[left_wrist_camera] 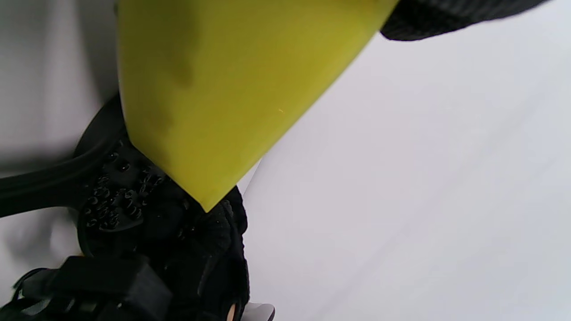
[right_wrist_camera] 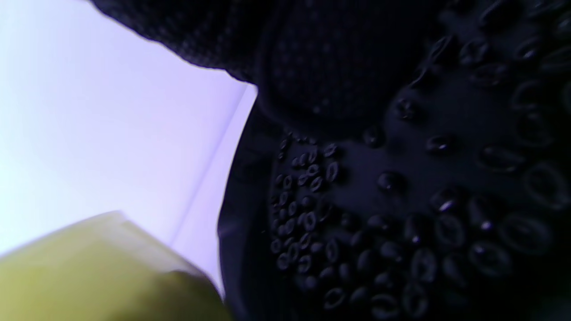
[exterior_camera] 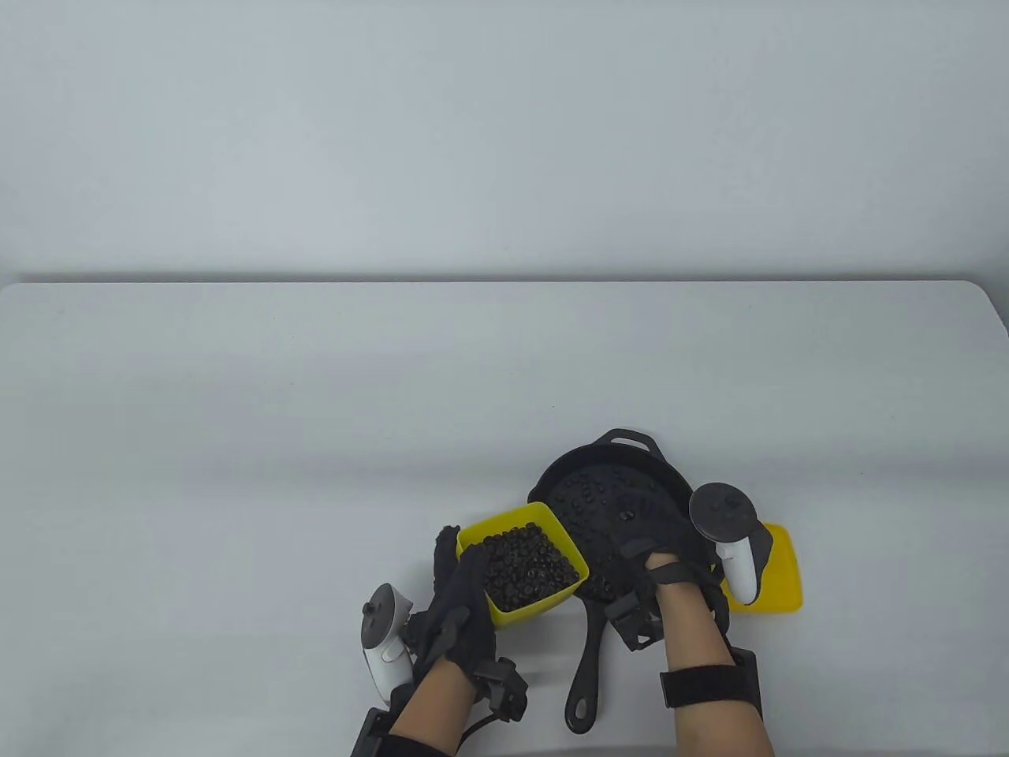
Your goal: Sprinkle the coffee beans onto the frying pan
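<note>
Table view, left to right; the left hand (exterior_camera: 456, 611) grips the near-left wall of the yellow container (exterior_camera: 523, 563), thumb on the outer wall and fingers (exterior_camera: 473, 561) hooked over the rim, a white tracker (exterior_camera: 384, 639) strapped behind it; the container, filled with dark coffee beans (exterior_camera: 524, 563), is tilted, its 3 o'clock corner overlapping the rim of the frying pan (exterior_camera: 607, 505); in the left wrist view the container's yellow corner (left_wrist_camera: 209, 107) hangs above the pan's bean-strewn floor (left_wrist_camera: 117, 196), clear of the white surface (left_wrist_camera: 401, 178).

The black frying pan lies at about 5 o'clock of the surface (exterior_camera: 315, 410), its long handle (exterior_camera: 587, 670) pointing toward 6 o'clock and its short loop handle (exterior_camera: 631, 438) at 12 o'clock; scattered beans (exterior_camera: 587, 493) lie on its floor, shown close up in the right wrist view (right_wrist_camera: 401, 232).

The right hand (exterior_camera: 658, 564) is over the pan's 4 o'clock portion, palm down; whether its fingers are spread or pinching beans cannot be told; its tracker (exterior_camera: 729, 540) sits on the right; a flat yellow lid (exterior_camera: 776, 572) lies just beyond, at the pan's 4 o'clock, partly hidden by the tracker.
</note>
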Motion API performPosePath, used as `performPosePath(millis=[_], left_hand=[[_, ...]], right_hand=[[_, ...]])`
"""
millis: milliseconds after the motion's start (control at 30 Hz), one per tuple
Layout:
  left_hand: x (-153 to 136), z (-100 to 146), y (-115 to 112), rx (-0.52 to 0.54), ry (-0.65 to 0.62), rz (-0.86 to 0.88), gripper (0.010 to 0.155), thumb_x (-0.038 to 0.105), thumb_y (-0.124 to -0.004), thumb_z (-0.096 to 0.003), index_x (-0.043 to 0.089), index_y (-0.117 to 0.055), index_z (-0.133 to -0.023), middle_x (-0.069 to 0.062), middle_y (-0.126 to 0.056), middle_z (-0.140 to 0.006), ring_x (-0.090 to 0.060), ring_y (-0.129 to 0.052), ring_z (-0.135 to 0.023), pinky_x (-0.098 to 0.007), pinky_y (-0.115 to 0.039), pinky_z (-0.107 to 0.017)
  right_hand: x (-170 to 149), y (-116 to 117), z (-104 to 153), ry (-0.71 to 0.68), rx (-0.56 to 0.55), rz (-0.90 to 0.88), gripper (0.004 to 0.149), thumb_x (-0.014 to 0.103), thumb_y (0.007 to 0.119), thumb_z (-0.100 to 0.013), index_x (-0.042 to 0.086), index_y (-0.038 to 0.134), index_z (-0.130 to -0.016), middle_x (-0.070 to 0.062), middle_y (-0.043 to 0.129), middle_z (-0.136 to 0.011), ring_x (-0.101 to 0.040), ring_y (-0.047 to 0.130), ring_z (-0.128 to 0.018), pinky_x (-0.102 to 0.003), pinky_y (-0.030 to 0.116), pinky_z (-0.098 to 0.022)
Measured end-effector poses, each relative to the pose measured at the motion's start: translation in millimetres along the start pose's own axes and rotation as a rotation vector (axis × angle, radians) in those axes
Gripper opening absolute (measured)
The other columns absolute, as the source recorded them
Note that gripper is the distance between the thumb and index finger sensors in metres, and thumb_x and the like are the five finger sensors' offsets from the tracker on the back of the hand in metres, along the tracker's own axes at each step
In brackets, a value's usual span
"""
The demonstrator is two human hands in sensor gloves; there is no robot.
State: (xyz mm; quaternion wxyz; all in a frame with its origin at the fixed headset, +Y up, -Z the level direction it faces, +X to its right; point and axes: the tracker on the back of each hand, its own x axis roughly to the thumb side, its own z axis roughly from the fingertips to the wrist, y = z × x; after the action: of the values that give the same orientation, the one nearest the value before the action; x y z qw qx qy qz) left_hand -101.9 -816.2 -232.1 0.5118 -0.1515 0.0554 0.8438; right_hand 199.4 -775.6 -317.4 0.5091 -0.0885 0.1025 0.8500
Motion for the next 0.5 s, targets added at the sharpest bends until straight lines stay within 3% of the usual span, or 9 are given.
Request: performPosePath(millis=[167, 333, 500], left_hand=[[1, 0, 0, 0.006, -0.010, 0.010, 0.079, 0.063, -0.063, -0.0553, 0.038, -0.007, -0.105, -0.020, -0.033, -0.104, -0.045, -0.066, -0.091, -0.048, -0.072, -0.068], [1, 1, 0, 0.006, -0.013, 0.006, 0.079, 0.063, -0.063, -0.0553, 0.038, -0.007, -0.105, -0.020, -0.033, -0.103, -0.045, -0.065, -0.092, -0.048, -0.072, -0.068], [2, 1, 3, 0.018, -0.020, 0.007, 0.079, 0.063, -0.063, -0.0553, 0.038, -0.007, -0.105, -0.020, -0.033, -0.103, -0.045, -0.065, -0.092, -0.048, -0.072, -0.068]], right_hand=[[-1, -9, 1, 0.016, -0.021, 0.104, 0.045, 0.016, 0.076, -0.053, 0.004, 0.066, -0.096, -0.032, 0.061, -0.090, -0.044, 0.089, -0.053, -0.024, 0.092, -0.024], [2, -15, 6, -0.017, -0.146, 0.214, 0.048, 0.022, 0.077, -0.055, 0.004, 0.064, -0.098, -0.032, 0.059, -0.093, -0.045, 0.087, -0.057, -0.027, 0.092, -0.029], [2, -20, 8, -0.081, -0.136, 0.072, 0.062, 0.045, 0.072, -0.061, 0.006, 0.054, -0.105, -0.030, 0.054, -0.098, -0.049, 0.082, -0.068, -0.032, 0.090, -0.037]])
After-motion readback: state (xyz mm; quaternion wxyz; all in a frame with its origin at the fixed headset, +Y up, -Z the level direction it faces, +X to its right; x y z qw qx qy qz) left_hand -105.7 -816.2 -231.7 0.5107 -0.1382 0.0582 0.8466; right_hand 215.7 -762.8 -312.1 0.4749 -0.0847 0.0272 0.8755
